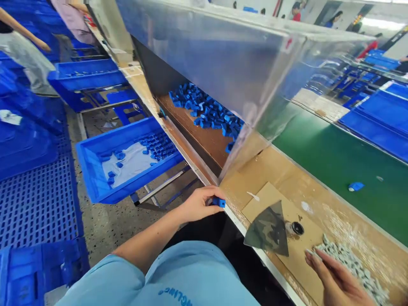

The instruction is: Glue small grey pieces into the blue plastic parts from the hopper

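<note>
Pinching a blue block (219,202) near the bench edge (236,222), our left hand (199,205) leaves its end face exposed, presumably for access. With our right hand (339,276) we pinch a small pale piece (313,254) beside the pale pile (357,264), apparently placed for short reach. Bare cardboard (301,272) gives room left of that hand; a dark sheet (269,231) reaches the near edge.

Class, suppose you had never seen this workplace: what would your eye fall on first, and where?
Probably the heap of small blue blocks on the brown surface below the large glossy panel, above the picture's centre. Next, the bare left hand holding a single squarish blue block at the near edge of the tan bench. At lower right, the bare right hand beside a pile of small pale grey pieces stands out too.
</note>
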Motion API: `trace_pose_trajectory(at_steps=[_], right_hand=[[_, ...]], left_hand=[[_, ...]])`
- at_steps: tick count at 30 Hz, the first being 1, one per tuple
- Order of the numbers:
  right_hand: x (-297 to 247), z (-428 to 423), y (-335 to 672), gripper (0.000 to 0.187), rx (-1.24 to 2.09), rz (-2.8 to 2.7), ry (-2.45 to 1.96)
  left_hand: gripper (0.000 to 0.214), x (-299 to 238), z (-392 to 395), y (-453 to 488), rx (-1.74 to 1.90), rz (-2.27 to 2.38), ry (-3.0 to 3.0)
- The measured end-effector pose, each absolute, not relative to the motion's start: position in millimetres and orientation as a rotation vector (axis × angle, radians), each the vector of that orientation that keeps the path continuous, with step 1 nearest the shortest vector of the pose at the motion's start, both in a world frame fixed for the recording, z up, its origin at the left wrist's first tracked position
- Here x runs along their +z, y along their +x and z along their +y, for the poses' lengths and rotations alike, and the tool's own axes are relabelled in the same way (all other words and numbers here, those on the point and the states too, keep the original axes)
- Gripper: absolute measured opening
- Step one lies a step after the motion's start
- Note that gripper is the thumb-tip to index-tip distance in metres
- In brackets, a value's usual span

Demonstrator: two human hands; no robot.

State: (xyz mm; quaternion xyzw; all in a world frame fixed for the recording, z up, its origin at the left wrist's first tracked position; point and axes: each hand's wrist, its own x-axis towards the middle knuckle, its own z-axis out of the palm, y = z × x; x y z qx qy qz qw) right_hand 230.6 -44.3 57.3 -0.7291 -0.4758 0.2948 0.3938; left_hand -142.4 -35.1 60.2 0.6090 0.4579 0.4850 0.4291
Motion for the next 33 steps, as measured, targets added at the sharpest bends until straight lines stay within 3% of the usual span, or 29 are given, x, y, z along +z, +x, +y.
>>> trace_pose_trajectory(at_steps=[14,24,33], right_hand=[[64.5,-43.5,192.7,0.04,1.118,-0.9,-1.536],[69.9,-25.7,209.1,0.038,0.891,-0.973,-1.571],[67.6,-16.1,216.8,0.038,0.902,-1.025,-1.585]], left_hand=[[0.018,45.3,-7.9,-45.0,0.906,0.966,1.624],[0.029,33.8,-11.8,-15.8,0.862,0.756,1.183],[0.033,25.4,-8.0,-9.1,0.914,0.762,0.958]])
